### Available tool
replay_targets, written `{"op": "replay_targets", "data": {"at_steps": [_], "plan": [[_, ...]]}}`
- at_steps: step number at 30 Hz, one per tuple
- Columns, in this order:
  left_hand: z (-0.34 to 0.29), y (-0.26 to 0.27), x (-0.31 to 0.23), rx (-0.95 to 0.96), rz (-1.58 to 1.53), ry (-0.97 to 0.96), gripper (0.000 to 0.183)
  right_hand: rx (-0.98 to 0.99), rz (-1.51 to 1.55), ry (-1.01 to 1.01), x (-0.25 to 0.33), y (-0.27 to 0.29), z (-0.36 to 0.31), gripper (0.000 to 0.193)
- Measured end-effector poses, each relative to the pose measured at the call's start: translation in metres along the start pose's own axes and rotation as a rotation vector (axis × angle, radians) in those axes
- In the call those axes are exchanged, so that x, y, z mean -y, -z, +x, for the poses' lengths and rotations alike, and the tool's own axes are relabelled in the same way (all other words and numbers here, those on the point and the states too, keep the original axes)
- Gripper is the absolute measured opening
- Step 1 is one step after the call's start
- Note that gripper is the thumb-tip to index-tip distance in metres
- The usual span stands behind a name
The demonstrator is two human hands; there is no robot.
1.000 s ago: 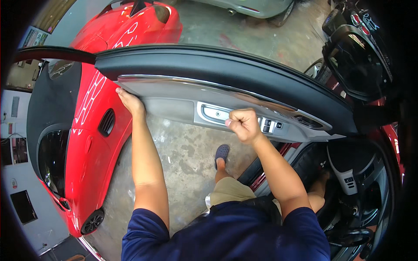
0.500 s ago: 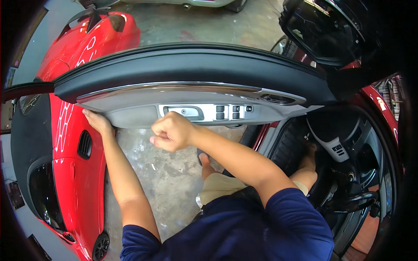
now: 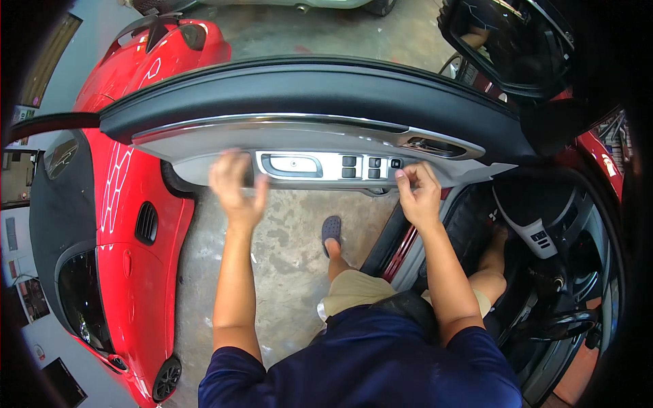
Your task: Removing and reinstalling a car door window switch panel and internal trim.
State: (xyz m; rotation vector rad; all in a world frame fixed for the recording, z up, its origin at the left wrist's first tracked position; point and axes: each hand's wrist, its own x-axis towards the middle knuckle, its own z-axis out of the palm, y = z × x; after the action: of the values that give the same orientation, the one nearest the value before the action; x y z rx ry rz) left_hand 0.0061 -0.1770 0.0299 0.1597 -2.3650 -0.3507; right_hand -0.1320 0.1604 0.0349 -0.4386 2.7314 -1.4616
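Observation:
An open car door (image 3: 299,85) spans the view in front of me, dark along its top and grey on its inner panel. Set in its armrest is a silver switch panel (image 3: 330,175) with a recessed pull cup and several black window switches. My left hand (image 3: 237,194), smeared a little by motion, is at the armrest just left of that panel, thumb apart from the fingers and nothing seen in it. At the panel's right end is my right hand (image 3: 422,196); its fingers are bent but apart over the armrest edge, with nothing visible between them.
A red car (image 3: 139,285) stands close on the left. To the right are a steering wheel (image 3: 561,325) and a dark footwell. The side mirror (image 3: 507,44) juts out at upper right. One foot in a clog (image 3: 331,231) rests on the concrete floor.
My left hand has come right from the door's far left edge to the armrest. My right hand has moved right from beside the pull cup, its fist opening.

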Motion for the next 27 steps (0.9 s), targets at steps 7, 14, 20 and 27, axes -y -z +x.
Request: {"op": "replay_targets", "data": {"at_steps": [7,14,20,27], "plan": [[0.005,-0.037,-0.05,0.307,-0.024,-0.209,0.062,-0.006,-0.362,0.258,-0.027,0.001,-0.011,0.045],[0.007,-0.041,-0.056,0.296,0.12,-0.174,0.063,-0.129,-0.168,0.411,0.016,0.013,-0.006,0.035],[0.013,-0.043,-0.059,0.35,0.11,-0.177,0.063,-0.094,-0.262,0.296,-0.038,-0.004,-0.008,0.046],[0.021,-0.046,-0.057,0.336,0.134,-0.184,0.066,-0.127,-0.263,0.309,-0.015,-0.012,-0.002,0.04]]}}
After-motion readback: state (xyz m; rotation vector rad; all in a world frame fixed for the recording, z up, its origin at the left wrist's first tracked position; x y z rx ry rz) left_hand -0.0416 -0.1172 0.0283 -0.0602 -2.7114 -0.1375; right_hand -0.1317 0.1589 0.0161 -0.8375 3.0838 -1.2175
